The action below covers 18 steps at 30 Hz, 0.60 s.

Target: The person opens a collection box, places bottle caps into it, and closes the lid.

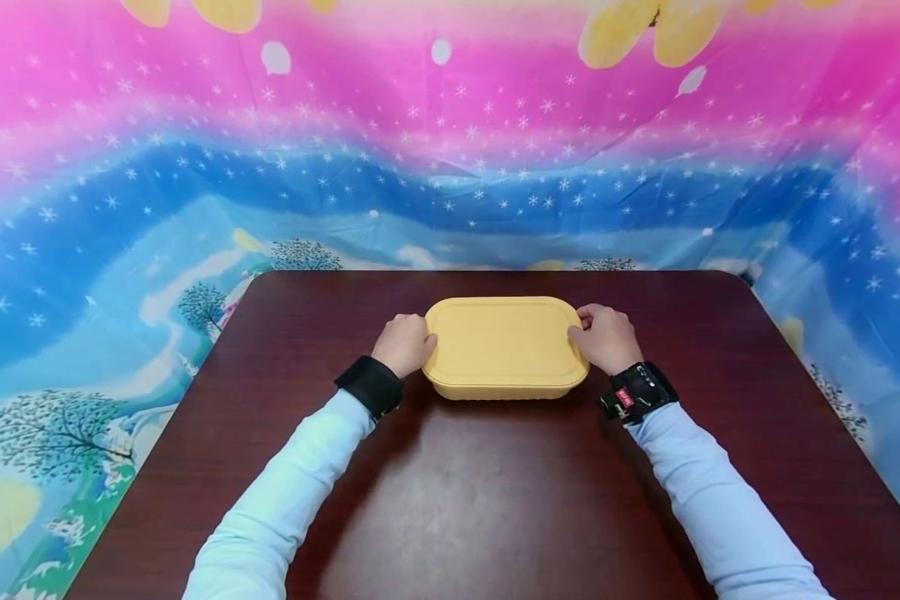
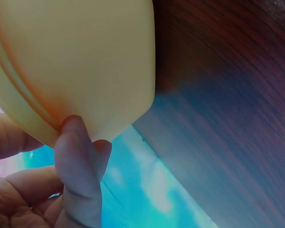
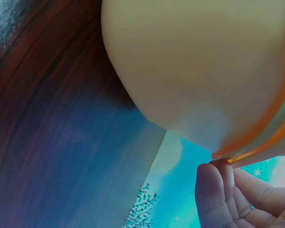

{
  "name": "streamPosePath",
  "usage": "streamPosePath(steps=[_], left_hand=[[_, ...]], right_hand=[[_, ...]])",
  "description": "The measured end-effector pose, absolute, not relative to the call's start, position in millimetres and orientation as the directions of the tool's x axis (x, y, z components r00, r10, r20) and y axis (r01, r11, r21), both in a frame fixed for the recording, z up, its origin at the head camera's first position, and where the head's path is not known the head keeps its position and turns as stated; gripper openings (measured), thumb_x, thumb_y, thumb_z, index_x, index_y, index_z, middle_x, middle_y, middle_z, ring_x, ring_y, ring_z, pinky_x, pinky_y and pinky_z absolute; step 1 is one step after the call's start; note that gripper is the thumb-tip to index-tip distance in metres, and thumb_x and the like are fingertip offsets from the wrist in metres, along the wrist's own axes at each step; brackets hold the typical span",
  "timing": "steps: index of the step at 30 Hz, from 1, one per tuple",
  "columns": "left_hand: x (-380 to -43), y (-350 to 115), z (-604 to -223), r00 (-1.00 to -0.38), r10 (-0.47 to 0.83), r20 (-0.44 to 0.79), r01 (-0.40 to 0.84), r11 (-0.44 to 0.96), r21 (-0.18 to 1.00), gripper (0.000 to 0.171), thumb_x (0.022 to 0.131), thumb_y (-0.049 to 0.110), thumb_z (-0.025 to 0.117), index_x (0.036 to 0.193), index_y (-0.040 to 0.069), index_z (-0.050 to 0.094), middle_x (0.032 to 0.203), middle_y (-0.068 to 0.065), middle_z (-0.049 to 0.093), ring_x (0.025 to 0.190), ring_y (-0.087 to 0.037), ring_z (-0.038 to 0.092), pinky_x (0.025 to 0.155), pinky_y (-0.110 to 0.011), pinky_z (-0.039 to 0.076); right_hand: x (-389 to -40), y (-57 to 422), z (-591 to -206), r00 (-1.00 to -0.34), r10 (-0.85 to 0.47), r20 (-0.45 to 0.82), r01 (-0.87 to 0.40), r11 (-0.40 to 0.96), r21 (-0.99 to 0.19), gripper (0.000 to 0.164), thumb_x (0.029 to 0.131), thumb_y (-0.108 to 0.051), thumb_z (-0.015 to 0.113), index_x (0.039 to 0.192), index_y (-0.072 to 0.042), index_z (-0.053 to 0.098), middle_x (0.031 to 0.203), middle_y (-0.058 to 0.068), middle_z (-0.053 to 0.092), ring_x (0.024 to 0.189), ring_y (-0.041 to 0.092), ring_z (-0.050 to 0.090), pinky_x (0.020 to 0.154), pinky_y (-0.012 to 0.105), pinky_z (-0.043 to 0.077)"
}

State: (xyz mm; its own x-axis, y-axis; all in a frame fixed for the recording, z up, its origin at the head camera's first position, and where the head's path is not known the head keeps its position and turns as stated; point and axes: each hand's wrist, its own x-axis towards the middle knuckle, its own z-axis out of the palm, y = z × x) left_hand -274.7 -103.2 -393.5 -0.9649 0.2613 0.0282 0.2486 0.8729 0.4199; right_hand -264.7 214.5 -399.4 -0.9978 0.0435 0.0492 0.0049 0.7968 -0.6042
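A pale yellow oblong lidded container (image 1: 506, 392) sits toward the far half of the dark wooden table. Its flat lid (image 1: 504, 340) has rounded ends and lies over the top. At the left end my left hand (image 1: 403, 343) pinches the rim; the left wrist view shows its thumb (image 2: 77, 161) against the edge. My right hand (image 1: 609, 340) grips the rim at the opposite end, fingertips (image 3: 211, 183) at the lid's edge. A narrow orange-lit line runs between lid and body in the right wrist view. The container's inside is hidden.
The dark reddish-brown table (image 1: 450, 500) has rounded far corners and a shiny patch in front of the container. A printed cloth (image 1: 450, 167) in pink and blue hangs behind and at both sides. Each wrist wears a black band (image 1: 371, 386).
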Motion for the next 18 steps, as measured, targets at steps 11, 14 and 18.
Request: streamPosePath(steps=[11, 14, 18], left_hand=[[-273.8, -102.7, -395.6, -0.960, 0.276, 0.037, 0.265, 0.864, 0.427, 0.027, 0.099, 0.020, 0.055, 0.080, 0.002, 0.061, 0.059, -0.008, 0.046, 0.048, -0.019, 0.049, 0.047, -0.024, 0.038], [-273.4, -102.9, -395.6, -0.966, 0.257, 0.020, 0.239, 0.862, 0.446, 0.024, 0.099, 0.020, 0.056, 0.087, 0.000, 0.063, 0.061, -0.008, 0.049, 0.049, -0.018, 0.051, 0.047, -0.024, 0.039], [-272.6, -103.1, -395.7, -0.972, 0.237, -0.001, 0.208, 0.856, 0.473, 0.022, 0.098, 0.019, 0.058, 0.089, 0.000, 0.064, 0.062, -0.009, 0.051, 0.050, -0.018, 0.052, 0.047, -0.024, 0.040]], right_hand=[[-266.6, 216.1, -400.9, -0.999, 0.036, 0.011, 0.021, 0.781, -0.624, 0.039, 0.094, -0.016, 0.059, 0.124, 0.009, 0.057, 0.099, 0.019, 0.061, 0.079, 0.027, 0.060, 0.063, 0.032, 0.053], [-268.7, 215.4, -400.3, -0.999, 0.038, 0.001, 0.029, 0.775, -0.632, 0.039, 0.095, -0.016, 0.060, 0.125, 0.009, 0.057, 0.099, 0.019, 0.060, 0.080, 0.028, 0.060, 0.064, 0.032, 0.054], [-270.9, 214.8, -400.3, -0.999, 0.036, -0.007, 0.032, 0.773, -0.634, 0.039, 0.096, -0.017, 0.060, 0.125, 0.008, 0.057, 0.100, 0.019, 0.060, 0.082, 0.027, 0.060, 0.065, 0.031, 0.054]])
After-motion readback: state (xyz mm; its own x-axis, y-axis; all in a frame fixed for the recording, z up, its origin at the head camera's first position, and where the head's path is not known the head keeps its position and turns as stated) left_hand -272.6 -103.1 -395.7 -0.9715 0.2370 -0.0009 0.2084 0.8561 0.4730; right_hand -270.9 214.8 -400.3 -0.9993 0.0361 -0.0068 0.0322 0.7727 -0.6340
